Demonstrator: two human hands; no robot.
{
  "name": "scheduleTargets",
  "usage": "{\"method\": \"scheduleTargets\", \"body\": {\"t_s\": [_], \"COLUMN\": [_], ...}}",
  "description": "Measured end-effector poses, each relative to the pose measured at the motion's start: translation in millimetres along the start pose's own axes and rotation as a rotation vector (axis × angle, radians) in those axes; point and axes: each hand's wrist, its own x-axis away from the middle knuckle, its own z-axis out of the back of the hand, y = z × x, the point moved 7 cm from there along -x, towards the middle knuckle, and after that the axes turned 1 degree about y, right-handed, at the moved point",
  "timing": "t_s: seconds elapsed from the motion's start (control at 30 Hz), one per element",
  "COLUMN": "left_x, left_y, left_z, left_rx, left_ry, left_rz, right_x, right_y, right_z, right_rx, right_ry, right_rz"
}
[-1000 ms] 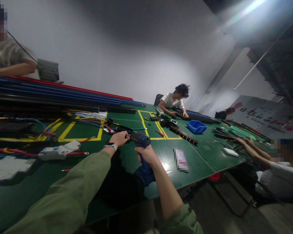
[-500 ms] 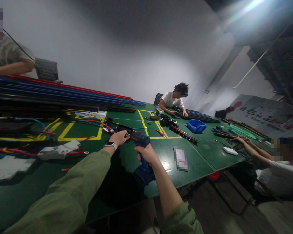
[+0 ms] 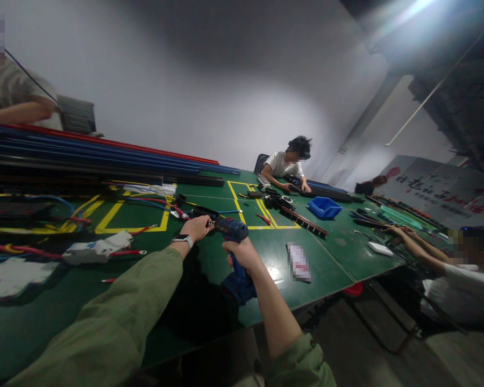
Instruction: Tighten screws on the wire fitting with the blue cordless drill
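My right hand (image 3: 244,253) is wrapped round the grip of a blue cordless drill (image 3: 236,230), its battery low and its nose pointing left. Just past the drill's nose, my left hand (image 3: 197,228) is closed at the end of a dark, narrow part (image 3: 205,212). The fingers and the small piece at the drill tip overlap, so what exactly the left fingers pinch is hard to see. Left of that hand lie white circuit breakers (image 3: 99,248) with red cables and metal lugs.
Blue and red bars (image 3: 116,150) lie along the far left edge of the green table (image 3: 266,301). A blue bin (image 3: 325,208), a copper-coloured strip (image 3: 304,222) and a blurred-out flat item (image 3: 299,262) lie to the right. Co-workers sit across and at right.
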Motion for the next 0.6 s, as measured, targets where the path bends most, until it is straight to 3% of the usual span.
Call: {"method": "scheduleTargets", "body": {"t_s": [0.6], "left_x": [-2.6], "left_y": [-3.3], "left_z": [-3.5], "left_rx": [-0.006], "left_ry": [0.001], "left_rz": [-0.017], "right_x": [1.6], "right_y": [0.8], "right_z": [0.4], "right_rx": [0.044], "right_ry": [0.018], "right_rz": [-0.029]}}
